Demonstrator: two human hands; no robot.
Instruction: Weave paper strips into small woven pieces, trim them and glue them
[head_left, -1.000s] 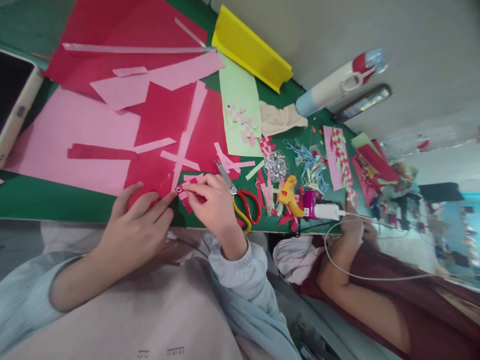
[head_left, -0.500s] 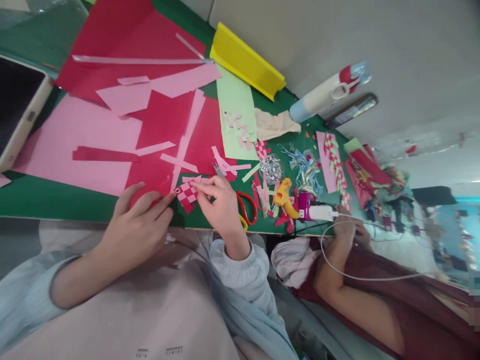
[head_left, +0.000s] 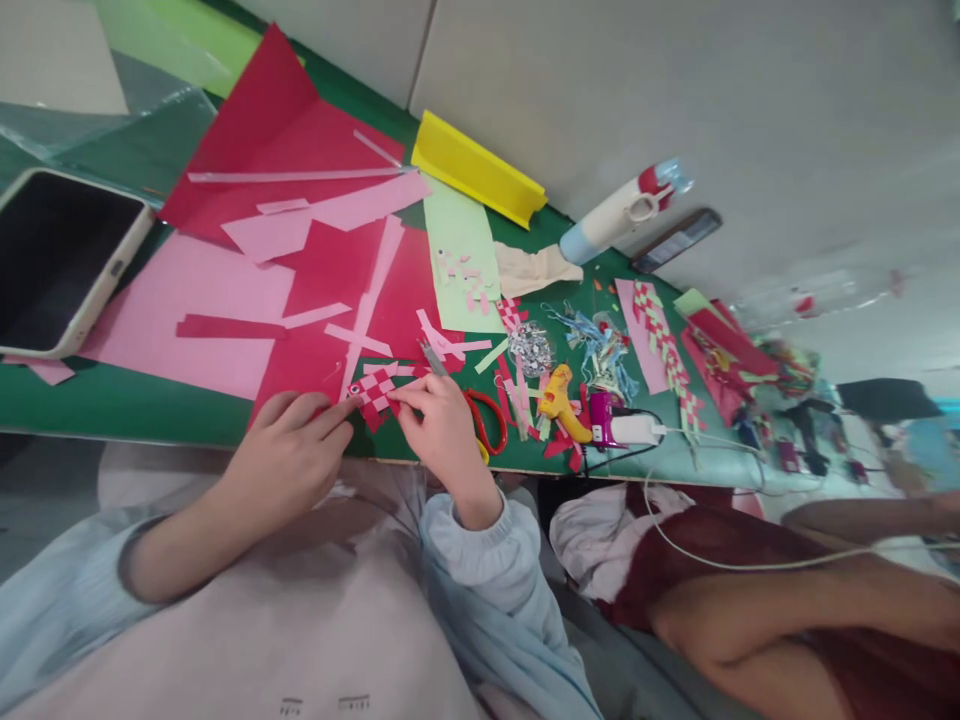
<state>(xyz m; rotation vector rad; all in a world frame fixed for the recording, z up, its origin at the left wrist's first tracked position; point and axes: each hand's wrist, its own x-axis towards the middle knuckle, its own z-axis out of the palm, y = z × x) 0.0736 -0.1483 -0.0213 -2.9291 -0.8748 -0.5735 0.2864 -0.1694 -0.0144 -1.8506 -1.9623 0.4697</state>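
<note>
A small woven piece of red and pink paper strips (head_left: 374,391) with a stuck-on eye lies at the near edge of the green table (head_left: 112,405). My left hand (head_left: 289,455) touches its left end with the fingertips. My right hand (head_left: 441,432) pinches its right side between thumb and forefinger. Red-handled scissors (head_left: 480,410) lie just right of my right hand, partly hidden under it.
Red and pink paper sheets (head_left: 225,300) and strips cover the table's middle. A phone (head_left: 64,260) lies at left. A yellow glue gun (head_left: 559,405), a plug (head_left: 622,430), a bottle (head_left: 622,215) and paper scraps sit right. Another person's arm (head_left: 787,610) is at lower right.
The view has tilted up and left, showing more of the phone. My right hand slid down along the woven piece. The other person's hand has left the table edge.
</note>
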